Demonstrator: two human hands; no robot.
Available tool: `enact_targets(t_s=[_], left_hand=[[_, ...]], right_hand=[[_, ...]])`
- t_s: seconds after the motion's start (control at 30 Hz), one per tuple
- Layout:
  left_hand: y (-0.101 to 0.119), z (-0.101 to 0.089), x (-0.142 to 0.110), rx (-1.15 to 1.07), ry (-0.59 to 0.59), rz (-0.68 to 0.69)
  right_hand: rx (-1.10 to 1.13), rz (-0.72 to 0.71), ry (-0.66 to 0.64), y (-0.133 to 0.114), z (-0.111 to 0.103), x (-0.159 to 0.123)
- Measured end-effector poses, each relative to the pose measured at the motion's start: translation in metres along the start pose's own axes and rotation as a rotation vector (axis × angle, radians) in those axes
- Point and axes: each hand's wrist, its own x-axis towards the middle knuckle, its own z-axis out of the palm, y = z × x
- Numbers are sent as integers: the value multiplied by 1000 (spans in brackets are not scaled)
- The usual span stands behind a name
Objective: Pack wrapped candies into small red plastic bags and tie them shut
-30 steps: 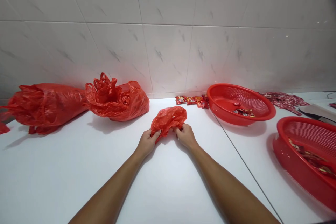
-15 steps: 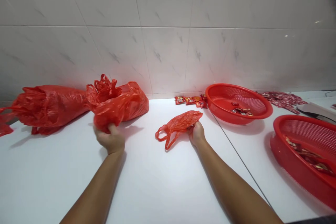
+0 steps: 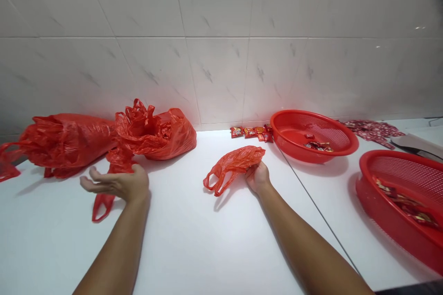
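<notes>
My right hand is closed on one end of a small red plastic bag, whose two handle loops hang to the left above the white table. Over on the left, my left hand has its fingers stretched out and apart. Another red plastic bag lies just behind it, partly hidden by the hand, with a handle loop showing below. Beyond that sits a large red bag with its mouth open and crumpled red plastic bags inside.
A second bulky red bundle lies at the far left by the tiled wall. Small red packets sit against the wall. To the right stand two red baskets holding small packets. Patterned red pieces lie behind.
My left hand has moved left and its fingers have spread, away from the large bag's mouth. A bag with a handle loop now shows under it. My right hand has barely moved.
</notes>
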Motion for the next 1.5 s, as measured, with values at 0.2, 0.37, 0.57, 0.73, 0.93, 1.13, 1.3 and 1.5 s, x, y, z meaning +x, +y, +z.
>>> enact_targets(t_s=[0.2,0.37,0.57,0.73,0.93,1.13,1.3,1.5], left_hand=[[85,10,-75,-340,-517,488],[107,16,-105,-412,-928,338],[93,11,-88,-420,-872,80],[102,9,-101,-410,-1077,-40],[106,8,-109,-348,-1117,-85],[110,10,-99,-833,-1059,-542],[101,15,-79,-1038,-850,-758],[88,19,-73,-774,-742,-605]], right_hand=[[-46,80,-57,7,-1,-2],[-151,178,-78,9,-3,-5],[-198,134,-32,-1,-8,0],[-228,165,-13,2,-5,-4],[-360,130,-114,1,4,-17],[-726,-60,-125,7,1,-19],[-1097,-185,-76,-4,-10,-13],[-1381,-316,-22,-19,-12,-13]])
